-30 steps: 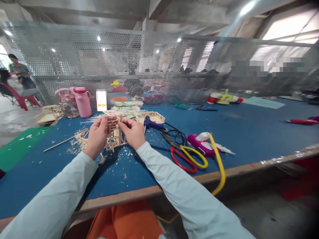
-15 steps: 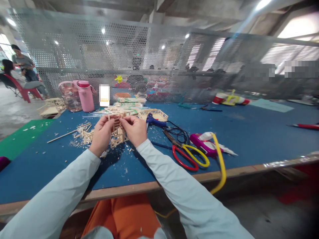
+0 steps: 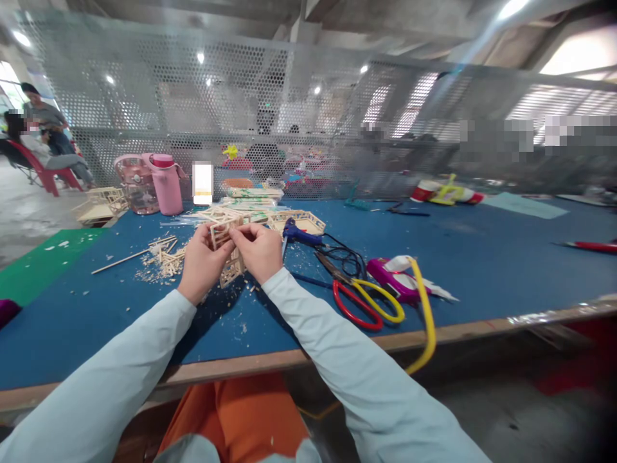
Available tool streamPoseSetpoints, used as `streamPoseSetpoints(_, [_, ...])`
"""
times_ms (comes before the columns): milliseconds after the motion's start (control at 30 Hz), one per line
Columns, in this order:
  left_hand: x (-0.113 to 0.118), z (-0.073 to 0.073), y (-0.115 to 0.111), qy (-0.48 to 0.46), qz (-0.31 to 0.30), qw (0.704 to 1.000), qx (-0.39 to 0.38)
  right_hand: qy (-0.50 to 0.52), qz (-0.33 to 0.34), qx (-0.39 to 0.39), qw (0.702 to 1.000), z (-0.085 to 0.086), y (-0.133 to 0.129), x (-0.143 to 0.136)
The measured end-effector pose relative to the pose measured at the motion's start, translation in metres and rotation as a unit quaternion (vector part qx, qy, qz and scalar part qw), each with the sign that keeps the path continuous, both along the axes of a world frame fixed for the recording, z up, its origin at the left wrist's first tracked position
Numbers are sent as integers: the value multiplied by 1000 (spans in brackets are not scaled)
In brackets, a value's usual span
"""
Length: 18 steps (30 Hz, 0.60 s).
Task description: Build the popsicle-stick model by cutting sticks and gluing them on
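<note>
One small stick frame (image 3: 233, 270) is pinched by its upper part between the left hand (image 3: 201, 260) and the right hand (image 3: 263, 253), over the counter (image 3: 463, 257), closer to its left edge than its right. In the last half second the frame has turned: its lower end has swung rightward, so it leans, and the left thumb has come across near the right one. That reads as a turn or regrip of the piece. The left fingers press its upper left side, the right ones its upper right; the lower bars show below both thumbs. Whether its foot touches the counter, I cannot tell. Stick scraps (image 3: 166, 262) lie toward the counter's left edge; a blue glue gun (image 3: 301, 235) sits just beside the right hand.
</note>
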<state>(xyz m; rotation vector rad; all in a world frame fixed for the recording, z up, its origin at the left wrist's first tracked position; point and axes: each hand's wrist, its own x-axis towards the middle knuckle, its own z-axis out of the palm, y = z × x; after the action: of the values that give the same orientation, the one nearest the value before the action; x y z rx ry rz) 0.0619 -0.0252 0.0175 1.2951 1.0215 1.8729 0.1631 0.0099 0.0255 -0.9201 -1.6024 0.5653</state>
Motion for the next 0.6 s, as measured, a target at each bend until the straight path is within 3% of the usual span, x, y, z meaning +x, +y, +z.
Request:
streamPoseSetpoints(367, [-5, -2, 2, 24, 69, 997, -10, 34, 34, 34, 998, 3, 1, 3])
streamPoseSetpoints(500, [-8, 2, 3, 13, 65, 997, -31, 90, 3, 61, 994, 6, 11, 13])
streamPoseSetpoints(600, [-9, 7, 1, -13, 40, 998, -55, 68, -1, 92, 993, 4, 17, 16])
